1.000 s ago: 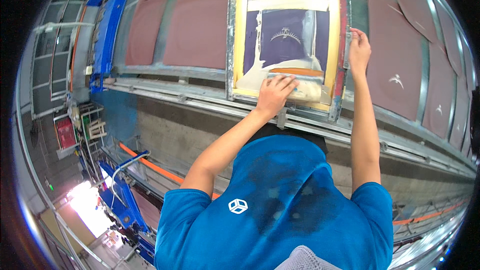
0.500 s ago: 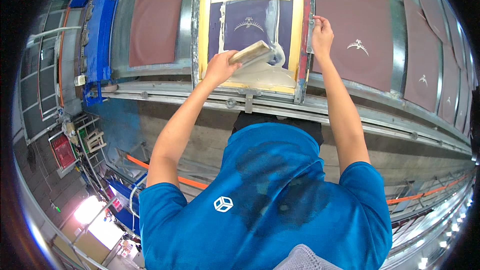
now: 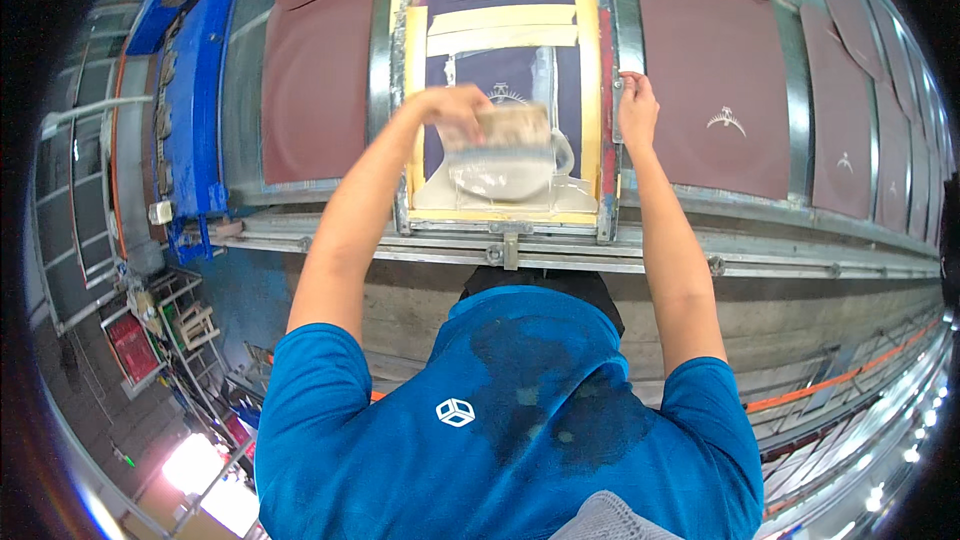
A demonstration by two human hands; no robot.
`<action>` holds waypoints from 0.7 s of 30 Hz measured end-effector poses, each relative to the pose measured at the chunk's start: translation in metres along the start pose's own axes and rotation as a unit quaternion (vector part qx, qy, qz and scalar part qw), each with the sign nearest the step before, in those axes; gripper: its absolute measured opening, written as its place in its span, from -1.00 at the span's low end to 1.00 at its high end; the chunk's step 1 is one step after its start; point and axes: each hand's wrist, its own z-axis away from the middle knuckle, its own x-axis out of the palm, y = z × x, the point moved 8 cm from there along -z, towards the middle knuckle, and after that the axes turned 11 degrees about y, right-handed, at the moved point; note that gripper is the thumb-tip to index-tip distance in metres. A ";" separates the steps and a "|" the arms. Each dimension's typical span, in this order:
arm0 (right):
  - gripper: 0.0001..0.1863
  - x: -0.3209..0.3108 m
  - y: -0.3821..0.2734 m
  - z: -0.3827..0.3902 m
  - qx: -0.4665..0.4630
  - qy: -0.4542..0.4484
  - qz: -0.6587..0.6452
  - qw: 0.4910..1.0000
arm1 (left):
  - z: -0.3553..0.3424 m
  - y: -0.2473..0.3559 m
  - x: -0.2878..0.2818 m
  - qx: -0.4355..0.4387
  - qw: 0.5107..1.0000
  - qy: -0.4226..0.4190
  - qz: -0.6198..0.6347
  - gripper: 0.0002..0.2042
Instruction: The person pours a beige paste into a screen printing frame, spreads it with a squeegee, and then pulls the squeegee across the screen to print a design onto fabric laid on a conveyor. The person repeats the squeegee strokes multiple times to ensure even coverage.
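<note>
My left hand point(image 3: 455, 108) is closed on a wooden-handled squeegee point(image 3: 518, 130), both smeared by motion. The squeegee stands crosswise over the lower half of a screen-printing frame point(image 3: 400, 120). Pale cream ink point(image 3: 500, 188) is pooled below the blade, at the frame's near end. Above it, part of a small arched motif point(image 3: 505, 92) shows on the dark mesh, bordered with yellow tape point(image 3: 505, 22). At the frame's right side my right hand point(image 3: 638, 118) has its fingers bent in a grip on a metal piece of the edge point(image 3: 617, 105).
Maroon fabric pieces point(image 3: 318, 90) lie along the long table on both sides of the frame; those at the right point(image 3: 710, 70) bear a pale arched print point(image 3: 727, 121). Metal rails point(image 3: 680, 258) run along the near table edge. Blue machinery point(image 3: 195, 90) stands at the left.
The squeegee has turned from a slant to square across the screen, over the ink. My left hand moved with it. My right hand stays at the frame's edge. The whole view has shifted.
</note>
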 end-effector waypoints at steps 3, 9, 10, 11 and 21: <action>-0.75 0.003 -0.002 -0.006 -0.021 0.020 -0.016 0.999 | -0.002 0.033 -0.083 0.040 0.941 0.263 -0.209 -0.60; -0.75 -0.003 -0.004 -0.003 0.033 -0.008 -0.003 0.999 | 0.000 0.056 -0.099 0.018 0.859 0.467 -0.208 -0.66; -0.75 -0.003 -0.005 -0.004 0.033 -0.008 -0.002 0.999 | 0.000 0.055 -0.101 0.024 0.849 0.492 -0.190 -0.66; -0.74 -0.003 -0.006 -0.005 0.032 -0.010 -0.001 0.999 | -0.005 0.053 -0.096 0.036 0.838 0.503 -0.211 -0.63; -0.73 -0.006 0.000 -0.004 0.035 -0.016 -0.001 0.999 | 0.056 0.035 0.065 0.098 0.793 0.505 -0.325 -0.45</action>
